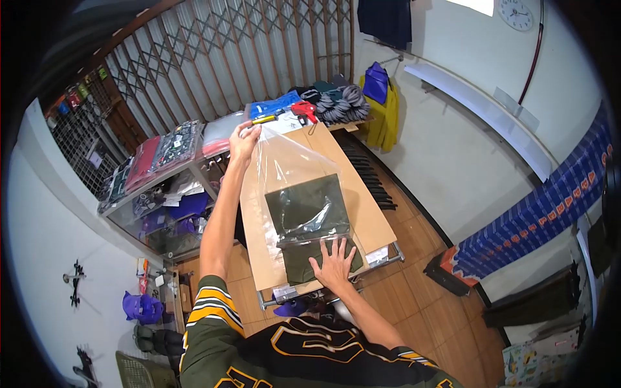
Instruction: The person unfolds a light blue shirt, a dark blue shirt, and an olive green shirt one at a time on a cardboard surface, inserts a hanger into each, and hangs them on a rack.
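Note:
A folded dark green garment (304, 262) lies on the wooden table, its far part inside a clear plastic bag (284, 155). The bag's opening crosses the garment near its lower third. My left hand (244, 139) is closed on the bag's far corner and pulls it up taut towards the back left. Spread flat, my right hand (334, 264) presses on the uncovered near part of the garment, just below the bag's edge.
A yellow cutter (264, 119) and a red tool (304, 111) lie at the table's far end, near rolled grey items (343, 103). Left stands a glass cabinet (162, 174) topped with packed clothes. Dark hangers (369, 174) line the table's right side.

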The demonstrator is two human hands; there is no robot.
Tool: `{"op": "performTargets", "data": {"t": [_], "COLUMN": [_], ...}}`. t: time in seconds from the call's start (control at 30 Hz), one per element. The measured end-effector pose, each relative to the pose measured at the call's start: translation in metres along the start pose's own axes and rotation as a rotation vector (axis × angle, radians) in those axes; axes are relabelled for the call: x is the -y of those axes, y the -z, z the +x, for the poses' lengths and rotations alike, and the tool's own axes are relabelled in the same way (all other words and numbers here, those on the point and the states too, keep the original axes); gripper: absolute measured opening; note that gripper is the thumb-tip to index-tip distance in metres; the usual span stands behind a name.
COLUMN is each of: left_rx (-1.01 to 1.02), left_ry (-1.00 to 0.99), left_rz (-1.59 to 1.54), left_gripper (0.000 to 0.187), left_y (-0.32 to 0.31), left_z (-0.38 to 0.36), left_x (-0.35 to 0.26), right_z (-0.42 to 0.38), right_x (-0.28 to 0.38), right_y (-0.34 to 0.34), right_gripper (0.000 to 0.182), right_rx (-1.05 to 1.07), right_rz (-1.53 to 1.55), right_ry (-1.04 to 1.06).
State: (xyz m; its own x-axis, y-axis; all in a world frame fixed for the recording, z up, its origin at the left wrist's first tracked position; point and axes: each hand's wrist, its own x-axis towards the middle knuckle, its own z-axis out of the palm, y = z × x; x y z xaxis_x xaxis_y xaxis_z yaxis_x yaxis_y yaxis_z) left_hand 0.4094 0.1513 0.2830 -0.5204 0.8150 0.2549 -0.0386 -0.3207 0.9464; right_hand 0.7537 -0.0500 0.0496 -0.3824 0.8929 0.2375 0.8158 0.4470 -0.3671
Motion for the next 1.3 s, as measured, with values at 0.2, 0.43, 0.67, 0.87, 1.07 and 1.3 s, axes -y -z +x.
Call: {"op": "performTargets", "data": {"t": [0.2, 0.43, 0.67, 0.87, 1.07, 1.3], "left_rx": [-0.028, -0.061, -0.077, -0.052, -0.06, -0.145], "left_ry": [-0.259, -0.371, -0.416, -0.427, -0.278, -0.083], "left_rz": [-0.076, -0.061, 0.136, 0.269, 0.329, 0.314], "left_gripper": [0.043, 0.041, 0.039, 0.039, 0.038, 0.039], "left_y": [-0.015, 0.033, 0.139, 0.244, 0.369, 0.475], "left_z": [-0.01, -0.102, -0.199, -0.267, -0.319, -0.34], "left_x": [-0.098, -0.167, -0.209, -0.235, -0.23, -0.202], "right_z": [-0.001, -0.003, 0.016, 0.045, 0.018, -0.012], "right_x": [0.0, 0.0, 0.03, 0.156, 0.308, 0.357], "right_y": [0.006, 0.006, 0.022, 0.008, -0.027, -0.064], "right_gripper": [0.076, 0.076, 0.08, 0.047, 0.044, 0.019], "right_rx": [-0.025, -0.04, 0.062, -0.08, 0.516, 0.429], "right_rz": [0.056, 0.021, 0.277, 1.139, 1.698, 1.77], "right_ry": [0.011, 0.013, -0.241, 0.003, -0.021, -0.24]}}
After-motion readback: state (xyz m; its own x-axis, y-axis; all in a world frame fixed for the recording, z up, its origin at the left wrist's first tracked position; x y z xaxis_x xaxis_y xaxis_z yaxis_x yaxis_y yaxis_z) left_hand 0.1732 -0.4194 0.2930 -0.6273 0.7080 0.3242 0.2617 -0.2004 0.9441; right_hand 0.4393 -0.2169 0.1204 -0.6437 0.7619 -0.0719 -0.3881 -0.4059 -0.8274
